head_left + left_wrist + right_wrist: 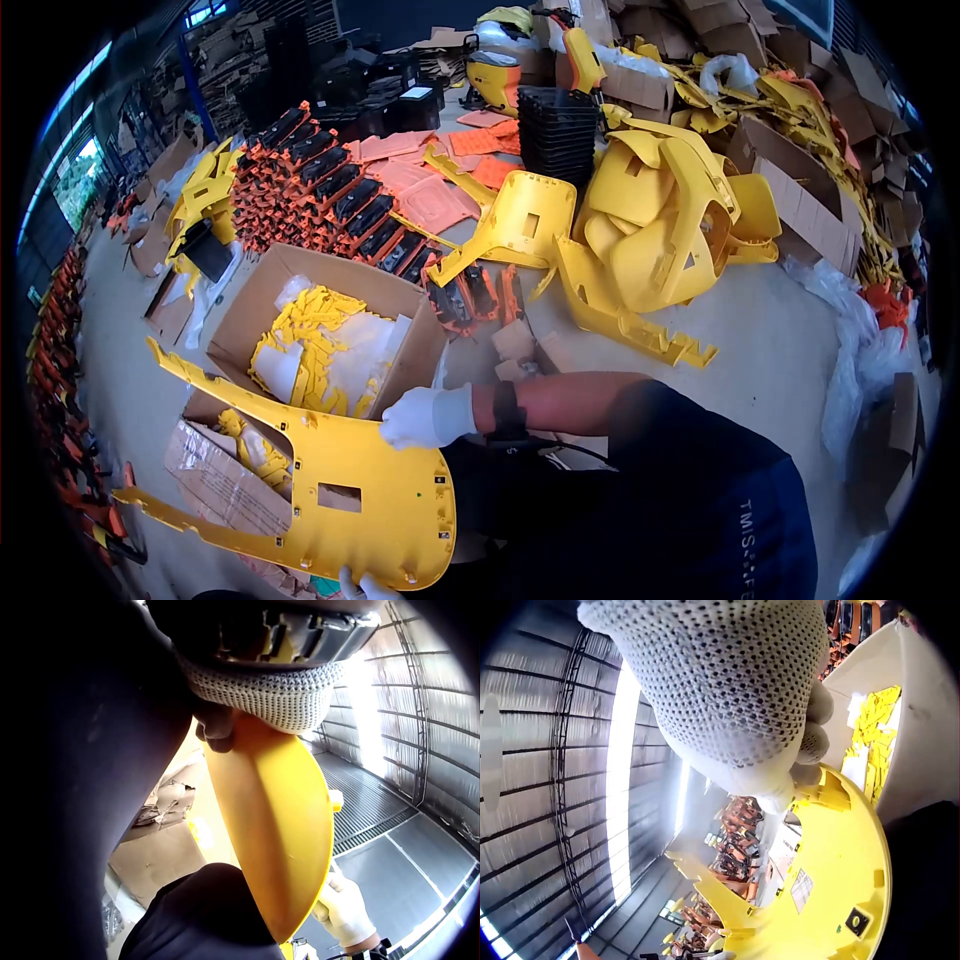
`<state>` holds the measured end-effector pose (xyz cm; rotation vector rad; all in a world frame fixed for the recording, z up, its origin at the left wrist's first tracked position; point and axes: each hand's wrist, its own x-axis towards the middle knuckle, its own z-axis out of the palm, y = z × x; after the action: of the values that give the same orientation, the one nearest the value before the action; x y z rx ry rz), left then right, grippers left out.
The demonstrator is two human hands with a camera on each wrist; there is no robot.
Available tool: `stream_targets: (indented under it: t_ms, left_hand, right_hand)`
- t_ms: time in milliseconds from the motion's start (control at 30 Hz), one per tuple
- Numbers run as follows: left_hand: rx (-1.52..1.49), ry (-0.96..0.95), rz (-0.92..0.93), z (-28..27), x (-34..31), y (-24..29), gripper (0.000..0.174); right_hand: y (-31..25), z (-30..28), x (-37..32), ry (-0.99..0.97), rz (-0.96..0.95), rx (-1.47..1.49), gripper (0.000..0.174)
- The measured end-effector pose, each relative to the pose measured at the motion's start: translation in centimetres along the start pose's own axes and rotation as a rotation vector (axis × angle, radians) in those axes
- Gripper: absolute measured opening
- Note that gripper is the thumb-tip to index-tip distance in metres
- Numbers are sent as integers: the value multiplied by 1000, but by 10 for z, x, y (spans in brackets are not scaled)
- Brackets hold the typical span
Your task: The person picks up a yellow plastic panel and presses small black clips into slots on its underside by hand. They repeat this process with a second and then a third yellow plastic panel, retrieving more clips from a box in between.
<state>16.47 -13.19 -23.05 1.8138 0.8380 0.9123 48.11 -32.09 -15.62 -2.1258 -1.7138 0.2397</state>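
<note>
A large yellow plastic panel (385, 490) with a rectangular cut-out and two long arms is held between both hands, its ribbed inner side facing up in the head view. My gloved right hand (425, 418) grips its upper edge; in the right wrist view the glove (720, 690) has fingers curled at the panel (829, 862). At the lower edge, my left hand (368, 585) is partly cut off by the frame. The left wrist view shows that glove (262, 694) with fingertips curled round the edge of the panel (289, 832).
An open cardboard box (395, 375) of small yellow parts stands beyond the panel, a smaller box (215, 480) partly beneath it. Farther off are stacked orange-black parts (300, 185), black trays (555, 135), a pile of yellow shells (650, 220) and plastic wrap (850, 350).
</note>
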Motion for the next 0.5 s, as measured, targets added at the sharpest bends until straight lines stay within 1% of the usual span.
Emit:
stream_targets:
  t_ms: [67,100,167,267,367,400,467,500]
  left_hand:
    - [135,-31,59,-1,-2,18,40]
    - [158,-31,73,0,-3,14,41]
    - [101,-52,130,1,-3,9,42]
    - [70,-62,177,-1,-3,6,45]
    - [7,-97,207,-5,2,-14,46]
    - [-24,-119,209,-6,1,-21,46]
    - [103,-103,217,-16,-1,-11,47]
    - [144,-84,227,-10,-1,-7,48]
  right_hand:
    - [20,15,-2,22,-2,166,28]
    - [15,11,-8,66,89,263,32]
    - [7,1,-20,141,263,459,41]
    - [6,-1,-25,158,449,593,56]
    - [24,20,-19,79,474,691,61]
    - [27,28,-17,42,409,658,62]
    - [19,30,-22,32,500,666,61]
    - [22,38,-16,38,486,597,63]
